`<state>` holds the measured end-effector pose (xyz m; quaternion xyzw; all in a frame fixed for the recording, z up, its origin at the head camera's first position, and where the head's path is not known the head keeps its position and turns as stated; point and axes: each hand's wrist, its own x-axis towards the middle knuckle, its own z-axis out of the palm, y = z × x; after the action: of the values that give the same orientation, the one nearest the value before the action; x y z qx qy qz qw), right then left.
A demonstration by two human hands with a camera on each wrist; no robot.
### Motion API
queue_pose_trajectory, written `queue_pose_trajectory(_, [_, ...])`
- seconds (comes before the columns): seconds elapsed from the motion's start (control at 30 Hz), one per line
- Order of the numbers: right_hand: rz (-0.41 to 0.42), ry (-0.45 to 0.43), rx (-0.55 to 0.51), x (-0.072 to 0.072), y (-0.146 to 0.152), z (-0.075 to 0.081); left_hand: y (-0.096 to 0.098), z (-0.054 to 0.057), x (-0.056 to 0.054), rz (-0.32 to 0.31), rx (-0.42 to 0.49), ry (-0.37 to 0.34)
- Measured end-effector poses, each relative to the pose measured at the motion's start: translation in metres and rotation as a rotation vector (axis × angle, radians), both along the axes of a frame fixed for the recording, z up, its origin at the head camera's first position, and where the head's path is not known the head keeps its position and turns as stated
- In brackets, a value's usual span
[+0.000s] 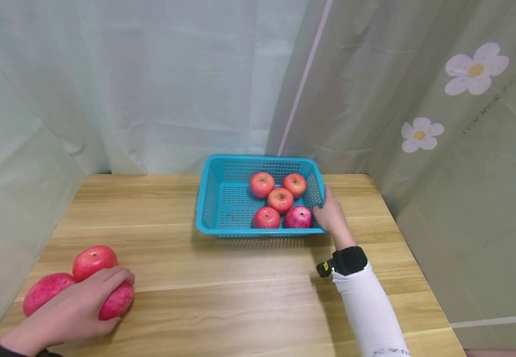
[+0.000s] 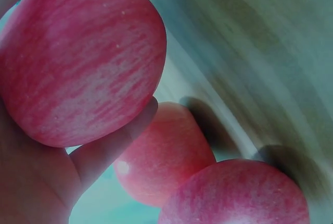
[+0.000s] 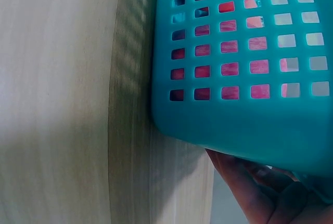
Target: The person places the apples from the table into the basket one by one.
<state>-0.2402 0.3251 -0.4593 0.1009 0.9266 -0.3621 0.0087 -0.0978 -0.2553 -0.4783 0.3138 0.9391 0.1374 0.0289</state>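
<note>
At the front left of the table, my left hand point(image 1: 79, 307) grips a dark pink apple point(image 1: 117, 301). The left wrist view shows thumb and fingers spread round this streaked apple point(image 2: 86, 60). Close beside it are a red apple point(image 1: 95, 260) and another dark pink apple point(image 1: 48, 291). My right hand point(image 1: 331, 212) holds the right end of a blue plastic basket point(image 1: 211, 198), thumb over the rim. Several apples lie in the right half of the basket, among them a darker pink one point(image 1: 298, 217). Fingers point(image 3: 242, 185) curl under the basket's rim in the right wrist view.
The wooden table point(image 1: 204, 307) runs back to a pale curtain point(image 1: 173, 89) behind the basket. A greenish curtain with white flowers point(image 1: 477, 69) hangs along the right side. A black wrist strap point(image 1: 350, 260) sits on the right forearm.
</note>
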Motion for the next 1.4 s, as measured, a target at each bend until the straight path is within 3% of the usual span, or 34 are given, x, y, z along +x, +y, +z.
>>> queue_pose_trajectory(0.6, [-0.008,0.003,0.006,0.000,0.004,-0.004,0.012,0.005,-0.013,0.017,0.044,-0.005])
queue_pose_trajectory(0.87, [-0.009,0.006,0.012,-0.002,0.002,-0.002,0.017,0.005,-0.019,-0.023,0.061,0.062])
queue_pose_trajectory(1.13, [-0.018,0.011,0.006,-0.001,0.000,0.002,0.037,0.019,-0.032,-0.062,0.122,0.118])
queue_pose_trajectory(1.4, [-0.013,0.016,0.000,-0.001,-0.001,0.000,0.053,0.020,-0.038,-0.055,0.132,0.064])
